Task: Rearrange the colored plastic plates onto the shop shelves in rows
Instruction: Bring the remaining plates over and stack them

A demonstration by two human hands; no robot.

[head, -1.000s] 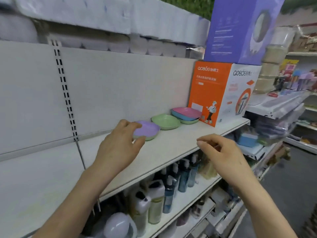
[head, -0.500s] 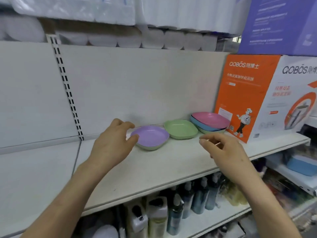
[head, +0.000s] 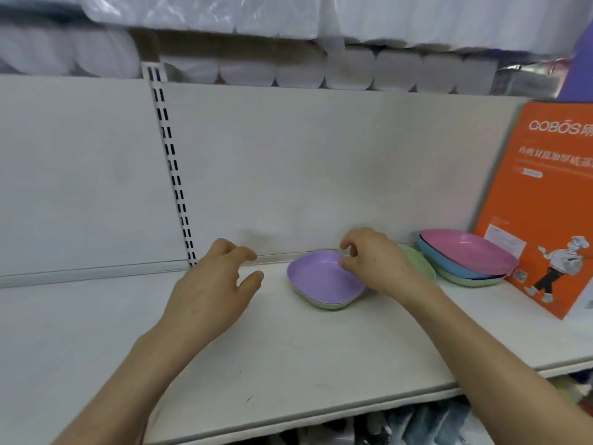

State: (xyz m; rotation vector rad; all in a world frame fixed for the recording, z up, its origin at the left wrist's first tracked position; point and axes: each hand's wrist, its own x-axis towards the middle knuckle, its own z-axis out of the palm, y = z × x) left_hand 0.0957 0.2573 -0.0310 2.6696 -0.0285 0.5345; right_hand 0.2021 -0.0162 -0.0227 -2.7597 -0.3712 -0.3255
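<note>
The left hand (head: 211, 293) hovers over the shelf (head: 288, 364), its fingers loosely bent and holding nothing. The right hand (head: 375, 264) is curled at the 3 o'clock rim of the purple plate (head: 321, 277); I cannot tell if it really grips the rim. This plate lies on a pale plate (head: 332, 305), at 3 o'clock from the left hand. The green plate (head: 420, 268) is mostly hidden behind the right hand. Further at 3 o'clock is a stack (head: 465, 255), with pink on top and blue under it.

I judge the row as only begun: plates lie doubled, and much shelf at 9 o'clock is bare.

An orange box (head: 545, 203) stands beside the stack. There are a white back panel (head: 288, 171), paper rolls (head: 288, 72) at 12 o'clock, and blurred goods below.
</note>
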